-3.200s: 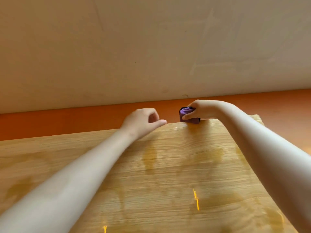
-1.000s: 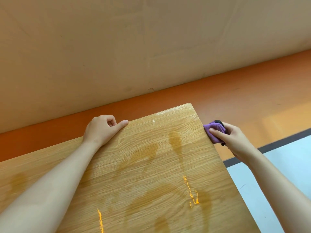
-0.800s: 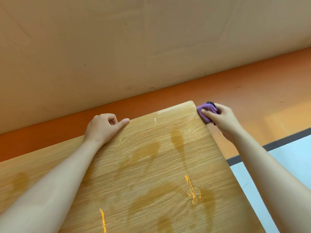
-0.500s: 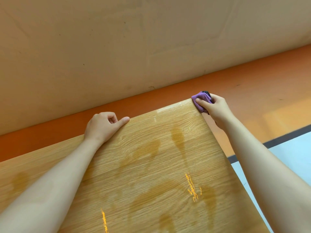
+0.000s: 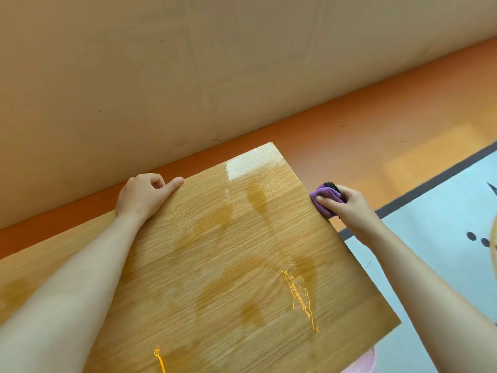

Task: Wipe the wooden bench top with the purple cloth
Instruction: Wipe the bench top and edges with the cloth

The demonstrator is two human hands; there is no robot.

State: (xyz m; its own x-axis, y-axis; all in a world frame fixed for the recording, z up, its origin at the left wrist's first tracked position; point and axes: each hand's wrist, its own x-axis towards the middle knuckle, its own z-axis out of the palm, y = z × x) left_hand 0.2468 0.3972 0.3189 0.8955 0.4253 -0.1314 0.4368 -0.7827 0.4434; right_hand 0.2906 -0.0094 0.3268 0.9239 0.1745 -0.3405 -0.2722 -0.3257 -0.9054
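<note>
Wooden bench top [image 5: 215, 265]: damp patches, orange scribbles. Left hand [image 5: 142, 195] grips its far edge, fingers curled over, thumb flat on top. Right hand [image 5: 347, 203] pinches bunched purple cloth [image 5: 322, 197] against the bench's right edge, near far corner.

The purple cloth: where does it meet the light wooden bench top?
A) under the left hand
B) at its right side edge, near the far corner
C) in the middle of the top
B: the right hand grips the purple cloth against the right side edge of the wooden bench top; the left hand rests on the far edge.
</note>
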